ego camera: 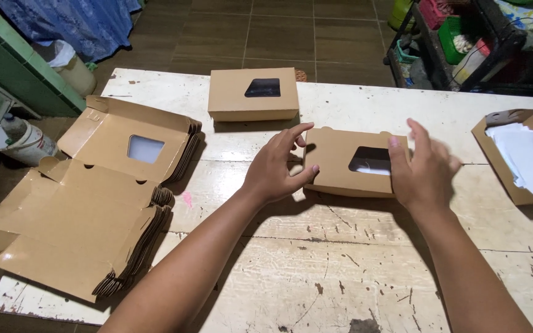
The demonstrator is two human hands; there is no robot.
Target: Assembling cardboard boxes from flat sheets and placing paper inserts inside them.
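A closed brown cardboard box with a clear window (343,161) lies on the worn white table (316,265) in front of me. My left hand (277,165) grips its left end, thumb on the front and fingers on the lid. My right hand (424,168) rests on the box's right end, fingers spread and blurred. A second closed window box (252,94) sits farther back, apart from both hands.
A stack of flat unfolded window boxes (87,197) covers the table's left side. An open box holding white paper sheets (522,157) sits at the right edge. A black rack with baskets (458,37) stands at the back right; a white bucket (23,140) is on the floor at left.
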